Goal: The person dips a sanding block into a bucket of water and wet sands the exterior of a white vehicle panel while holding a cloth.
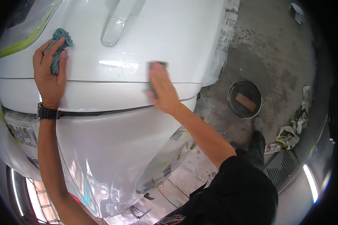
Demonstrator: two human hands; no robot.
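Note:
My left hand (50,73), with a dark-banded watch at the wrist, is closed on a crumpled teal cloth (59,39). It rests on the white car body panel (82,60), near yellow-green masking tape (17,47). Over the same panel, farther right, my right hand (162,88) is smeared by motion. A dark flat pad (152,80) shows along its edge, pressed between hand and panel; its exact kind is too blurred to tell. Between and above the hands is a white door handle (115,28). Wet-looking glossy streaks lie on the panel.
On the concrete floor (259,48) to the right stands a round dark basin (229,99) with a brown block (246,101) in it. Crumpled masking paper (288,137) lies nearby, close to my foot. Newspaper masking (26,129) covers parts of the car.

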